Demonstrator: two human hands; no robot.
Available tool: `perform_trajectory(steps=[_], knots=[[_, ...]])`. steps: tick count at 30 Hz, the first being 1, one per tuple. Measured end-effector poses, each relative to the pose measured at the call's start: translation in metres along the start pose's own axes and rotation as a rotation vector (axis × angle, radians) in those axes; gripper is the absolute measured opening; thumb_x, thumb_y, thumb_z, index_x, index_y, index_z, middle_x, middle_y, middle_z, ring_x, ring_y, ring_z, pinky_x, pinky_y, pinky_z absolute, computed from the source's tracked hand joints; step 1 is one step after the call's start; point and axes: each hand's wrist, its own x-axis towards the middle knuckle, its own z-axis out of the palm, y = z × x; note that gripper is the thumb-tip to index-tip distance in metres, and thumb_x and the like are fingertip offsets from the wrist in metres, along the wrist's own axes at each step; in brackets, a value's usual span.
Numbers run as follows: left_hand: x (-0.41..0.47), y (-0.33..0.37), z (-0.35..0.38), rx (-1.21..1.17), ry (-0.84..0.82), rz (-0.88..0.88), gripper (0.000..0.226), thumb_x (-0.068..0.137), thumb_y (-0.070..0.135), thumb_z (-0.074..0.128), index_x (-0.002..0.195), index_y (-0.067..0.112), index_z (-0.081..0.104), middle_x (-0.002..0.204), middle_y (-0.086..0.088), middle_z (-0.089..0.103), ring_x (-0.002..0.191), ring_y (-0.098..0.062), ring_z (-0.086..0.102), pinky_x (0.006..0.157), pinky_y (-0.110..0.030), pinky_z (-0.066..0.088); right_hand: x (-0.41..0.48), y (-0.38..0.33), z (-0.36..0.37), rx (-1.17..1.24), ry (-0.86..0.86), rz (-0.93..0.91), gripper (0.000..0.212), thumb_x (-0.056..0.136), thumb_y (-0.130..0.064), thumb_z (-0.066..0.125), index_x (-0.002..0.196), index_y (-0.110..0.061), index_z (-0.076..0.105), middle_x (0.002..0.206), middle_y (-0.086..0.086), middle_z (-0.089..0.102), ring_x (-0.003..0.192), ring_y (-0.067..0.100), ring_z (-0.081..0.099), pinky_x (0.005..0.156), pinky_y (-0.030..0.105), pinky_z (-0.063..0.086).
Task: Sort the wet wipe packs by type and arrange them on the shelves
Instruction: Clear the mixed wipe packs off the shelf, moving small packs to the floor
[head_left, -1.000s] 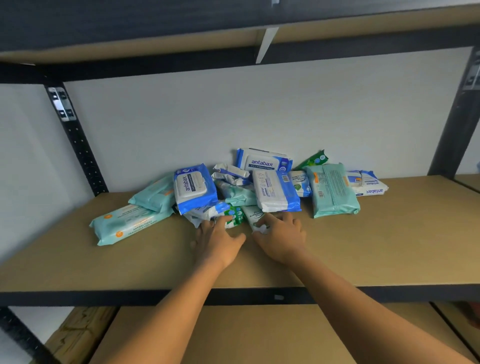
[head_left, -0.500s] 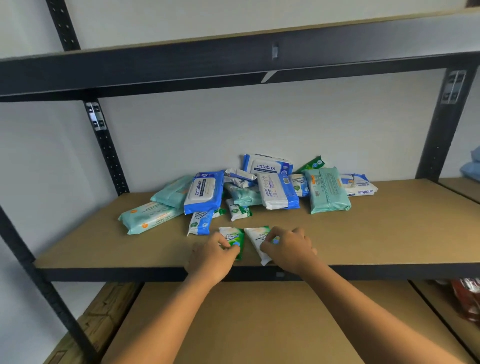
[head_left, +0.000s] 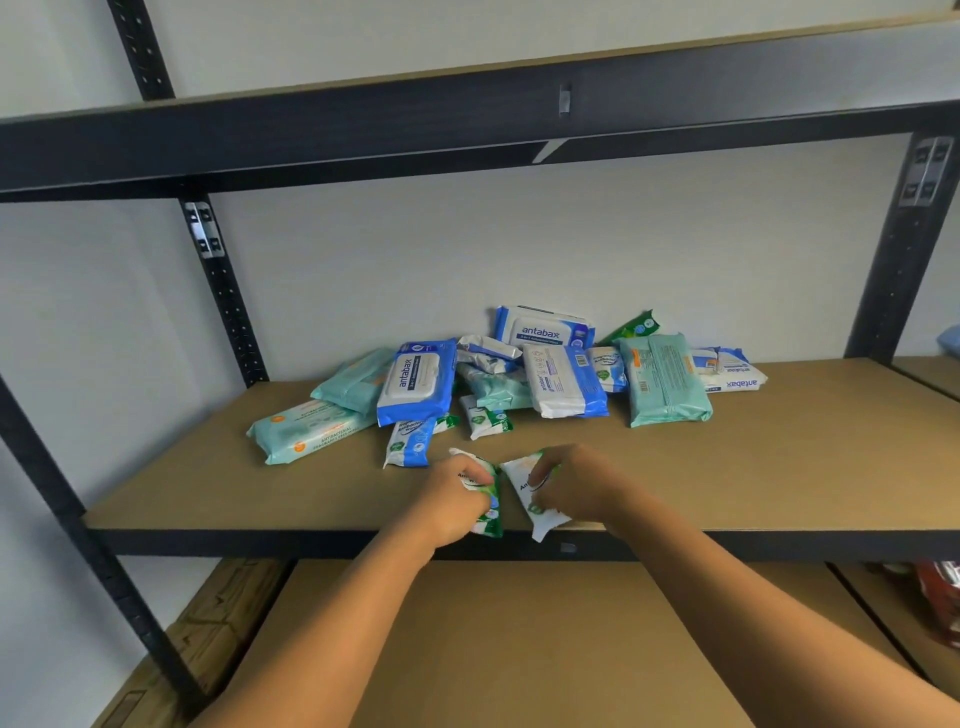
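Two hands: both forearms reach up and in from below, converging at the shelf's (head_left: 208, 499) front edge
left hand (head_left: 457, 501): palm down, fingers curled around a small green-and-white wipe pack (head_left: 491, 512)
right hand (head_left: 576, 486): palm down, fingers closed over a small white wipe pack (head_left: 535, 512), its lower corner overhanging the edge
held packs: side by side, nearly touching
pile: other wipe packs heaped at the back by the wall, incl. blue antabax pack (head_left: 415, 382), teal pack (head_left: 665, 379)

Two small packs (head_left: 519, 493) nearer shelf edge (head_left: 311, 540)
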Motion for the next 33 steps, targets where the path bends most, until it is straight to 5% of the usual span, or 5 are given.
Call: perform_trajectory(steps=[4, 11, 15, 20, 33], knots=[[-0.003, -0.008, -0.010, -0.054, -0.046, -0.016, 0.023, 0.090, 0.012, 0.063, 0.110, 0.022, 0.069, 0.112, 0.006, 0.055, 0.095, -0.006, 0.052, 0.065, -0.011, 0.037, -0.003, -0.001, -0.009, 0.135, -0.084, 0.051, 0.016, 0.079, -0.005, 0.071, 0.093, -0.012, 0.075, 0.074, -0.002, 0.063, 0.065, 0.011, 0.054, 0.056, 0.020, 0.043], [0.007, -0.015, -0.019, -0.204, 0.097, -0.044, 0.018, 0.091, 0.012, 0.062, 0.102, 0.022, 0.072, 0.103, 0.008, 0.059, 0.088, 0.000, 0.054, 0.066, -0.014, 0.041, 0.010, -0.004, 0.000, 0.433, 0.016, -0.015, 0.015, 0.082, -0.001, 0.069, 0.091, -0.012, 0.072, 0.092, 0.010, 0.068, 0.078, 0.021, 0.065, 0.069, 0.030, 0.058], [0.031, -0.013, -0.021, -0.227, 0.219, -0.034, 0.019, 0.088, 0.010, 0.063, 0.090, 0.027, 0.071, 0.109, 0.001, 0.065, 0.091, -0.012, 0.065, 0.070, -0.024, 0.054, 0.029, -0.016, 0.003, 0.626, 0.079, -0.053, 0.020, 0.085, 0.002, 0.066, 0.104, -0.005, 0.069, 0.098, 0.014, 0.066, 0.077, 0.019, 0.065, 0.055, 0.022, 0.055], [0.068, -0.007, -0.017, -0.180, 0.261, 0.001, 0.022, 0.089, 0.012, 0.059, 0.090, 0.032, 0.069, 0.102, 0.006, 0.063, 0.087, -0.015, 0.066, 0.074, -0.035, 0.059, 0.073, -0.026, 0.013, 0.610, 0.120, -0.070, 0.017, 0.085, -0.004, 0.068, 0.100, -0.013, 0.069, 0.102, 0.011, 0.068, 0.094, 0.025, 0.068, 0.084, 0.039, 0.059], [0.119, -0.031, -0.025, -0.015, 0.411, 0.052, 0.028, 0.089, 0.004, 0.053, 0.086, 0.028, 0.067, 0.116, 0.001, 0.057, 0.091, -0.020, 0.061, 0.061, -0.024, 0.043, 0.139, -0.031, 0.046, 0.362, 0.175, -0.023, 0.019, 0.074, -0.030, 0.062, 0.079, -0.048, 0.066, 0.100, -0.003, 0.067, 0.101, 0.025, 0.062, 0.091, 0.044, 0.054]])
